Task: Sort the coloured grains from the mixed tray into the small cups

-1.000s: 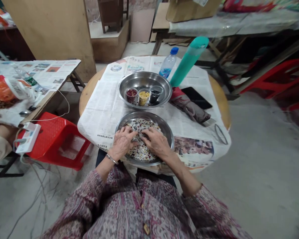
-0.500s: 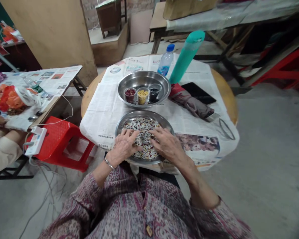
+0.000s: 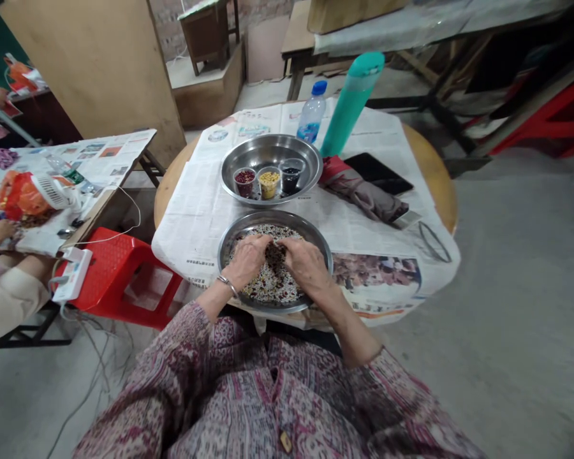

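A steel basin (image 3: 328, 268) at the table's near edge holds a layer of white grains (image 3: 272, 292) mixed with dark red, black and yellow beans. My left hand (image 3: 252, 256), with a bracelet at the wrist, curls its fingers over the grains on the left side. Opposite it, my right hand (image 3: 307, 260) is curled with its fingers drawn together. Both sets of fingertips point inward, and what they hold, if anything, is hidden. Between them shows a dark patch (image 3: 275, 258), perhaps gathered dark beans.
Behind stands a second steel basin (image 3: 229, 185) with cups of red beans (image 3: 245, 182), yellow kernels (image 3: 268, 183) and black beans (image 3: 291, 178). Nearby are a water bottle (image 3: 312, 115), a green cylinder (image 3: 351, 105), a folded umbrella (image 3: 363, 194) and a dark tablet (image 3: 380, 173). Left is a red stool (image 3: 110, 274).
My hands have moved closer together and slightly up the basin. Their fingers, spread before, are now curled inward, and a dark patch shows between them. The view has shifted slightly.
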The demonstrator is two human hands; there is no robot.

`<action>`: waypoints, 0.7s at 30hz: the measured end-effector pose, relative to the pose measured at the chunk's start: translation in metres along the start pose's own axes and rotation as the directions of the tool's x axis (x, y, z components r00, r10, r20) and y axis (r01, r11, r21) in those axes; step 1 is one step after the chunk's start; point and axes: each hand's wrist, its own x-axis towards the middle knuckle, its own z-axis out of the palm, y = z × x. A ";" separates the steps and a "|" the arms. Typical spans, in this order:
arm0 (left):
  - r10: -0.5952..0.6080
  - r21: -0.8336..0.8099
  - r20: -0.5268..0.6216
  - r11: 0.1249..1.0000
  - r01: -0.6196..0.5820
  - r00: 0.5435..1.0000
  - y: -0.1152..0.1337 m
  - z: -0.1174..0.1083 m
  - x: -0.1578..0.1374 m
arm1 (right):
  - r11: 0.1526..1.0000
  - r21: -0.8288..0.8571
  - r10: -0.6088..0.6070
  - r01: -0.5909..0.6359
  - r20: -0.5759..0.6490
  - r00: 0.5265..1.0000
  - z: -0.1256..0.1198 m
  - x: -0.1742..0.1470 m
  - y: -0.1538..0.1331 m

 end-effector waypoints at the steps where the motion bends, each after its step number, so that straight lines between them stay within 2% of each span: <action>1: 0.001 -0.001 -0.017 1.000 -0.001 1.000 -0.002 -0.001 0.003 | 1.000 -0.011 0.001 -0.002 -0.033 0.999 -0.001 0.002 -0.001; 5: 0.013 0.018 -0.039 1.000 -0.012 0.999 -0.008 -0.006 0.003 | 0.994 -0.109 -0.023 0.013 -0.092 0.996 -0.009 -0.004 -0.003; 10: 0.085 0.006 0.099 0.996 -0.086 0.991 -0.006 -0.004 0.001 | 0.985 -0.171 -0.012 0.008 -0.022 1.000 -0.008 -0.013 0.003; 14: 0.136 -0.043 0.077 0.990 -0.133 0.988 0.001 0.004 0.013 | 0.996 -0.093 -0.009 0.004 -0.053 0.999 0.002 -0.011 0.011; 18: 0.071 -0.039 0.051 0.997 -0.069 0.996 0.000 0.005 0.021 | 0.999 0.034 0.004 -0.002 -0.082 0.997 0.007 -0.008 0.015; 21: 0.018 0.008 0.008 1.000 -0.018 1.000 -0.008 -0.003 0.015 | 0.994 0.108 -0.006 0.018 -0.116 0.993 0.005 -0.008 0.015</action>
